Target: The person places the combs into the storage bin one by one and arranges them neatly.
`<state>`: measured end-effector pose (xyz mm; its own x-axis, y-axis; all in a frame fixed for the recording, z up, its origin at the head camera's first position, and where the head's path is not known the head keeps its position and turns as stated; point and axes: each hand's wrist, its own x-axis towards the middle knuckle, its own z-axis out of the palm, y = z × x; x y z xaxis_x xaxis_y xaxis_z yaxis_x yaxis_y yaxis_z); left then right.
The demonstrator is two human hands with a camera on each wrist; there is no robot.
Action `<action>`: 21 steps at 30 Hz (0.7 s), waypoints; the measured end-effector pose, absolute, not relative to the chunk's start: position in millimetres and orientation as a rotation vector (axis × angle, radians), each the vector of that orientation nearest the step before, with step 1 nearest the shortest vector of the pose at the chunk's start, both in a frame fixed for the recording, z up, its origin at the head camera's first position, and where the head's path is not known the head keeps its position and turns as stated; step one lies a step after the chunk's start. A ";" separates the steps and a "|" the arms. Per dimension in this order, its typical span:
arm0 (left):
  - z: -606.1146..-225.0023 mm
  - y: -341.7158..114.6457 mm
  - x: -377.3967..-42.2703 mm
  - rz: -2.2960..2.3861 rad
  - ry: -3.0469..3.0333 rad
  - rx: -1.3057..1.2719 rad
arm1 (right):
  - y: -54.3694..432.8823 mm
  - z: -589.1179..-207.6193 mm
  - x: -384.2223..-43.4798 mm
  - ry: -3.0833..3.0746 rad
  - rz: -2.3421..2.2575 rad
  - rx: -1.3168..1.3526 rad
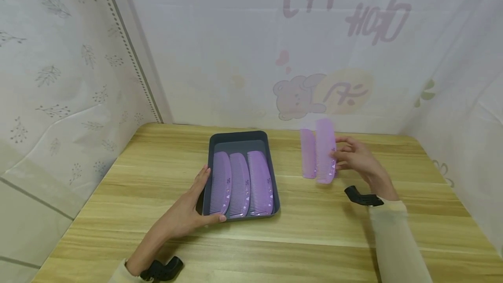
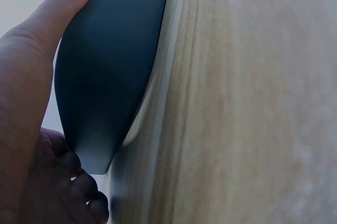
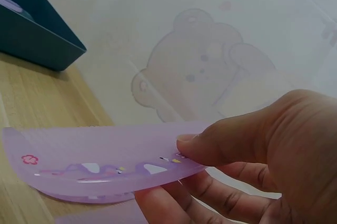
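Observation:
A dark grey tray [image 1: 240, 136] lies on the wooden table with three purple combs [image 1: 239, 184] side by side in it, teeth to the left. My left hand [image 1: 188, 208] holds the tray at its near left corner, thumb along the near wall and fingers on the left side. To the right of the tray, my right hand [image 1: 359, 158] pinches a purple comb [image 1: 324, 143] by its printed spine, between thumb and fingers. Another purple comb [image 1: 308, 152] is just left of the held one, partly overlapped by it in the head view.
The wooden table [image 1: 310, 222] ends at the back against a pale cloth wall [image 1: 220, 56] printed with a bear and lettering. Patterned cloth [image 1: 70, 77] hangs along the left side. Black straps with camera mounts [image 1: 363, 198] sit on both wrists.

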<state>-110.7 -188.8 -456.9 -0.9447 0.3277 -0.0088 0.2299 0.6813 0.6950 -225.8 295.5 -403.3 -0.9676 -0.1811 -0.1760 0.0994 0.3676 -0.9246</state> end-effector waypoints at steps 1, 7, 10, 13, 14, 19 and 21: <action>-457.0 -188.9 -110.8 1.114 2.757 0.459 | 294.0 -403.7 -226.1 2.379 -1.637 -0.080; -456.5 -189.2 -110.8 1.114 2.755 0.456 | 288.4 -404.0 -225.9 2.386 -1.614 -0.103; -456.0 -188.8 -110.8 1.113 2.756 0.457 | 287.3 -403.9 -225.6 2.392 -1.603 -0.093; -455.8 -188.6 -110.7 1.115 2.755 0.457 | 283.8 -403.4 -224.6 2.383 -1.603 -0.095; -455.8 -188.7 -110.6 1.115 2.756 0.457 | 282.4 -403.3 -224.4 2.382 -1.602 -0.098; -455.7 -188.9 -110.2 1.116 2.756 0.454 | 273.4 -401.8 -222.7 2.380 -1.597 -0.124; -455.6 -189.0 -110.1 1.118 2.753 0.452 | 269.7 -401.3 -222.5 2.376 -1.597 -0.135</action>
